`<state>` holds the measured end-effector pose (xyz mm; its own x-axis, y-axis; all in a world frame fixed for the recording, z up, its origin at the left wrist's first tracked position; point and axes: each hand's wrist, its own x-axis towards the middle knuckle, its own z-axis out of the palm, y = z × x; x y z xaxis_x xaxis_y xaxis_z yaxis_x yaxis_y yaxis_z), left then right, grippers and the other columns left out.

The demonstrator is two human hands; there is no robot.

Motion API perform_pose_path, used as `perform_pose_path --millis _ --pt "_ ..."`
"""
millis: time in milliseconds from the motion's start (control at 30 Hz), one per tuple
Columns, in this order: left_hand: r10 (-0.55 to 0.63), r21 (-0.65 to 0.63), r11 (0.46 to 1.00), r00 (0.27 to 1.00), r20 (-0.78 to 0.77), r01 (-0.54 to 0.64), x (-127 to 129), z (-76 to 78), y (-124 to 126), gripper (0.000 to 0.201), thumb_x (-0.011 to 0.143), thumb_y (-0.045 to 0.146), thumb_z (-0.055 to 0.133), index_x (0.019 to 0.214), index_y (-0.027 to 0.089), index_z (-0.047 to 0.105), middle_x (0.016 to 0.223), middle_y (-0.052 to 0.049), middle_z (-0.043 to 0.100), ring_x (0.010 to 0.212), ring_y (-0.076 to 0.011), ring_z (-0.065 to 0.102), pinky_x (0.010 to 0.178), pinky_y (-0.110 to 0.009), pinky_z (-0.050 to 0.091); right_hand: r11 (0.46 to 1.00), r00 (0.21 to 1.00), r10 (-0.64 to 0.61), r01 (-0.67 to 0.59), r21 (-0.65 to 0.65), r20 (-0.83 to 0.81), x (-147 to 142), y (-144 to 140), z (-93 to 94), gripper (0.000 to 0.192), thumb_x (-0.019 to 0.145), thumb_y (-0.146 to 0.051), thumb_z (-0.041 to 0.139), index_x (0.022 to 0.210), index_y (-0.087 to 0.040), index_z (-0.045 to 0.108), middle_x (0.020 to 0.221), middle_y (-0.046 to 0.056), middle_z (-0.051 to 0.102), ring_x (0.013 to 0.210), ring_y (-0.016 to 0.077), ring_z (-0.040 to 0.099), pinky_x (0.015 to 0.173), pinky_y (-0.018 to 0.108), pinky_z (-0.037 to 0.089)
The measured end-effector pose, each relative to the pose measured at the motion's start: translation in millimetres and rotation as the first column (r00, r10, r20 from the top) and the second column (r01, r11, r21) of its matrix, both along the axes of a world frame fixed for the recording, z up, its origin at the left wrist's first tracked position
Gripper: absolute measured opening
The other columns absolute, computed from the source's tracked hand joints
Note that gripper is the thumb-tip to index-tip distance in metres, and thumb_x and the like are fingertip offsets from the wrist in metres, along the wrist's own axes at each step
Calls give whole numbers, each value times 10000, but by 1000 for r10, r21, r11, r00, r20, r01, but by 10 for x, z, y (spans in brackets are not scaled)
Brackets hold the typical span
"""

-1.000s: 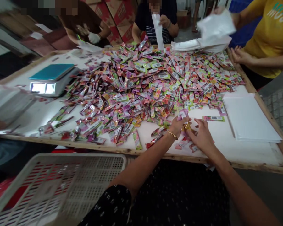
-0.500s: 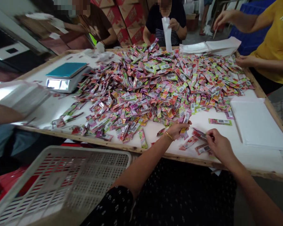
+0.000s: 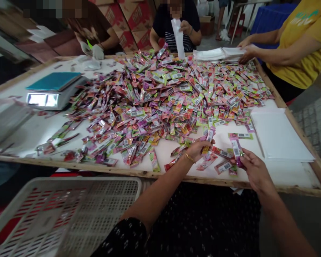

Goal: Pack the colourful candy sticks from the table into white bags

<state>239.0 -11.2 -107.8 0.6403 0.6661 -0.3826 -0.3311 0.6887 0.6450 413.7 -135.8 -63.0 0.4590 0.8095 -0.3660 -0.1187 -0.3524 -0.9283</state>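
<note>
The right hand point(image 3: 253, 164) has come up from the loose packets with a purple packet point(image 3: 235, 148), and a co-worker's two hands point(image 3: 246, 53), one raised before, are now both on the white stack point(image 3: 222, 53) at 1 o'clock.

The purple packet's pale label shows a barcode facing the camera; smaller print is too blurred to read. Barcodes also show on many packets in the pile point(image 3: 160, 100), at 11 o'clock from the hands. White characters on the red cartons point(image 3: 139, 21) beyond, and teal lettering on the yellow shirt point(image 3: 305, 46), are not legible.

The purple packet stands over the loose packets, long axis from 11 to 5 o'clock, its lower end pinched in the right grip. The left grip, a gold bangle point(image 3: 189, 157) at its wrist, is closed round a bunch point(image 3: 209, 137) of packets pointing to 1 o'clock.

Between the hands lie loose packets point(image 3: 207, 162), glossy, narrow and flat. The white counter point(image 3: 278, 175) has a wooden rim; smooth white bags point(image 3: 280, 135) lie at 2 o'clock from the right hand, a teal-topped scale point(image 3: 53, 82) near 10 o'clock, and a slotted plastic basket point(image 3: 96, 200) at 8 o'clock.
</note>
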Motion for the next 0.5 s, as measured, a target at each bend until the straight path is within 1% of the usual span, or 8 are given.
perform_pose_path --millis 67,167,233,300,333,400,433,500 --pt "-5 -23 1000 1000 7 5 5 -13 -21 145 581 154 635 716 101 642 706 -30 593 579 -65 485 575 -212 375 1000 998 -29 29 4 -58 -82 35 -11 544 595 -438 766 1054 -196 603 753 6 686 638 182 668 624 325 537" --pt "27 -41 999 999 24 -26 29 -17 -60 143 589 183 681 691 97 632 705 -30 596 583 -66 506 579 -207 392 998 993 -62 62 -8 -99 -174 68 -32 491 577 -427 774 978 -195 610 713 -6 667 623 179 667 543 277 516" --pt "38 -28 999 999 35 -37 78 -8 -105 182 607 225 726 673 98 613 662 -18 580 579 -64 513 577 -198 402 997 993 -72 72 -7 -93 -246 87 -70 466 578 -432 765 949 -200 603 685 -14 652 610 174 662 529 270 517" --pt "15 -31 999 999 32 -14 160 6 -166 264 625 306 759 665 107 589 599 -2 553 550 -71 512 545 -201 410 998 996 -58 58 0 -67 -343 115 -126 434 615 -451 727 946 -206 592 693 -12 654 606 173 655 556 293 538" --pt "-1 -44 999 1000 15 1 209 14 -198 303 617 340 773 669 114 578 571 6 542 520 -76 506 516 -208 410 999 999 -37 37 0 -34 -394 132 -153 416 643 -463 698 952 -206 587 711 -5 661 612 175 653 575 309 547" --pt "-14 -78 997 998 -59 10 299 37 -244 354 567 354 806 686 129 560 537 22 537 453 -85 485 458 -226 406 998 993 56 -54 -17 106 -468 165 -181 374 698 -469 641 959 -206 593 775 16 681 666 184 658 630 333 557" --pt "-11 -93 996 994 -112 0 326 56 -247 363 543 337 817 694 133 556 528 26 542 431 -90 481 441 -234 409 992 972 124 -121 -30 200 -475 176 -176 353 716 -462 622 956 -204 607 820 30 692 715 192 663 670 342 557" --pt "36 -98 994 978 -208 -58 318 113 -201 342 524 274 814 705 132 560 534 21 568 432 -99 505 446 -236 429 967 894 252 -247 -63 370 -395 175 -127 329 765 -447 580 972 -199 642 924 53 703 829 205 663 762 352 544"
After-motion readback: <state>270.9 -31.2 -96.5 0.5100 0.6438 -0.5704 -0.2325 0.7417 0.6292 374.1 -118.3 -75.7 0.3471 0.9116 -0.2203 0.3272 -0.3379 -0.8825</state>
